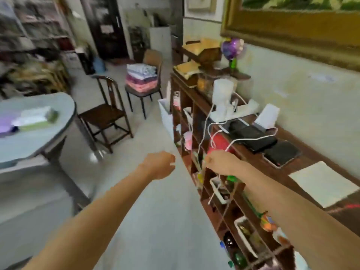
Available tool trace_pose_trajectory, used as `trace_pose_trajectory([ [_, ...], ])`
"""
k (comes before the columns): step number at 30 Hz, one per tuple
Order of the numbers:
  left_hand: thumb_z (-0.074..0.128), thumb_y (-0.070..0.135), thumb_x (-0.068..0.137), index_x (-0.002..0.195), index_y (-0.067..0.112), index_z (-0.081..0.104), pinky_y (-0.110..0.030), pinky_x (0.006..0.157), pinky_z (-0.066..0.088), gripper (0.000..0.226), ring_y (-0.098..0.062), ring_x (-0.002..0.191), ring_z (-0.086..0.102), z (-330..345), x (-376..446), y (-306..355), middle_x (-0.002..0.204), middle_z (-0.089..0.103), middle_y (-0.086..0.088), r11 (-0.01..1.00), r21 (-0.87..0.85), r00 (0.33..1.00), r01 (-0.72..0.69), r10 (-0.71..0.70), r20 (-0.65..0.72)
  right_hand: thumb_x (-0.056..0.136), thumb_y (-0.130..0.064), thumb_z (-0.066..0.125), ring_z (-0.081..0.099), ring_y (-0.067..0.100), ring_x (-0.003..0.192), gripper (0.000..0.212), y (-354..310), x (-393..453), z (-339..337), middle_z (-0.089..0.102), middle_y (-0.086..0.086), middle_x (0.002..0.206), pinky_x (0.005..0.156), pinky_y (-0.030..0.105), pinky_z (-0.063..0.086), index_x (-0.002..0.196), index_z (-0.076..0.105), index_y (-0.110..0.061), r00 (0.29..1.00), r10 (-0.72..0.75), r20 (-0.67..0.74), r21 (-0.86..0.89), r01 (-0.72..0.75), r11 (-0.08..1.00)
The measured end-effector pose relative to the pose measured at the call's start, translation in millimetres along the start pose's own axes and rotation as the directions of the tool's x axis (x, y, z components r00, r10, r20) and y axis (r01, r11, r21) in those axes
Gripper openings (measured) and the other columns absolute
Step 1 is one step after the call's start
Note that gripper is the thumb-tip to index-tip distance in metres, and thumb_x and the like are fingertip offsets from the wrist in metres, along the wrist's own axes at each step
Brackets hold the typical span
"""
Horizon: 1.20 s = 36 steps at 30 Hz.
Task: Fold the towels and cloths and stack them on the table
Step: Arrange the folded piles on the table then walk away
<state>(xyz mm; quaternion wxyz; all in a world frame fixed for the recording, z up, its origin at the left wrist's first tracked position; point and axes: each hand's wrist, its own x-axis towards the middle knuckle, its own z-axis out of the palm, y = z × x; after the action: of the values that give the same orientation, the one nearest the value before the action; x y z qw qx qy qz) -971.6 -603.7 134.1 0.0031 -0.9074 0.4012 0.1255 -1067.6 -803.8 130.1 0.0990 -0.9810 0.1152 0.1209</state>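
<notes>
A pile of cloths, white and patterned on top and pink below, lies on the seat of a far chair. On the pale table at the left lie purple, white and green folded cloths. Both my arms reach forward over the floor. My left hand has its fingers curled in, and no cloth shows in it. My right hand is curled too, in front of the shelf's white cables; I see nothing held in it. The picture is blurred.
A dark wooden chair stands between the table and the far chair. A long wooden shelf unit with chargers, cables and devices runs along the right wall. A white box sits at its near end. Cluttered shelves fill the far left.
</notes>
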Motion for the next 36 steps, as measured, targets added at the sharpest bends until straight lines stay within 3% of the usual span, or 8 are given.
trace_pose_trajectory([
  [6,0.047,0.036,0.097,0.132,0.023,0.052,-0.036,0.094,0.046,0.038,-0.025,0.117,0.055,-15,-44,-235,0.131,0.057,-0.003,0.949,-0.016,0.949,0.315,-0.314,0.022,0.096,-0.029,0.047,0.058,0.03,0.103,0.026,-203,154,-2,0.063,0.014,0.108,0.083,0.032,0.042,0.087,0.063,-0.01,0.968,-0.24,0.066,0.097,0.233,0.968],
  [11,0.05,0.031,0.096,0.128,0.021,0.056,-0.038,0.092,0.051,0.034,-0.024,0.109,0.06,-13,-58,-368,0.124,0.061,-0.005,0.847,-0.119,0.855,0.519,-0.517,0.047,0.093,-0.029,0.052,0.06,0.029,0.088,0.024,-320,261,2,0.063,0.011,0.09,0.081,0.037,0.049,0.072,0.055,-0.018,0.92,-0.381,0.094,0.124,0.369,0.921],
  [15,0.047,0.028,0.096,0.121,0.019,0.061,-0.038,0.091,0.051,0.03,-0.023,0.107,0.062,-12,-44,-475,0.12,0.064,-0.004,0.719,-0.243,0.751,0.651,-0.657,0.068,0.093,-0.023,0.05,0.058,0.026,0.086,0.019,-401,369,1,0.061,0.006,0.088,0.08,0.036,0.048,0.087,0.065,-0.012,0.858,-0.499,0.121,0.096,0.49,0.866],
  [20,0.047,0.027,0.095,0.118,0.014,0.062,-0.037,0.092,0.049,0.03,-0.026,0.11,0.059,-11,-30,-578,0.121,0.063,-0.007,0.504,-0.343,0.576,0.793,-0.804,0.151,0.094,-0.026,0.052,0.061,0.023,0.089,0.017,-491,490,-4,0.061,0.004,0.088,0.082,0.035,0.05,0.086,0.063,-0.017,0.761,-0.623,0.18,0.078,0.621,0.78],
  [27,0.05,0.031,0.097,0.13,0.013,0.054,-0.038,0.101,0.044,0.038,-0.026,0.119,0.053,-30,-10,-715,0.131,0.056,-0.009,0.24,-0.498,0.352,0.833,-0.925,0.145,0.096,-0.026,0.048,0.062,0.028,0.095,0.03,-629,627,-31,0.067,0.011,0.099,0.085,0.042,0.051,0.098,0.068,-0.003,0.638,-0.742,0.204,0.035,0.753,0.657],
  [32,0.05,0.035,0.098,0.141,0.011,0.042,-0.035,0.106,0.036,0.05,-0.027,0.13,0.044,-12,-14,-820,0.143,0.046,-0.01,0.036,-0.602,0.186,0.797,-0.964,0.189,0.093,-0.021,0.047,0.063,0.034,0.089,0.029,-732,708,-17,0.066,0.017,0.089,0.077,0.041,0.05,0.09,0.064,0.002,0.594,-0.77,0.233,0.115,0.77,0.628],
  [36,0.051,0.034,0.097,0.145,0.008,0.036,-0.033,0.107,0.033,0.056,-0.028,0.134,0.04,-4,-18,-915,0.147,0.041,-0.013,-0.101,-0.677,0.079,0.729,-0.97,0.23,0.093,-0.022,0.047,0.055,0.024,0.076,0.026,-816,766,3,0.057,0.005,0.074,0.067,0.032,0.043,0.072,0.054,-0.008,0.595,-0.756,0.275,0.104,0.763,0.638],
])
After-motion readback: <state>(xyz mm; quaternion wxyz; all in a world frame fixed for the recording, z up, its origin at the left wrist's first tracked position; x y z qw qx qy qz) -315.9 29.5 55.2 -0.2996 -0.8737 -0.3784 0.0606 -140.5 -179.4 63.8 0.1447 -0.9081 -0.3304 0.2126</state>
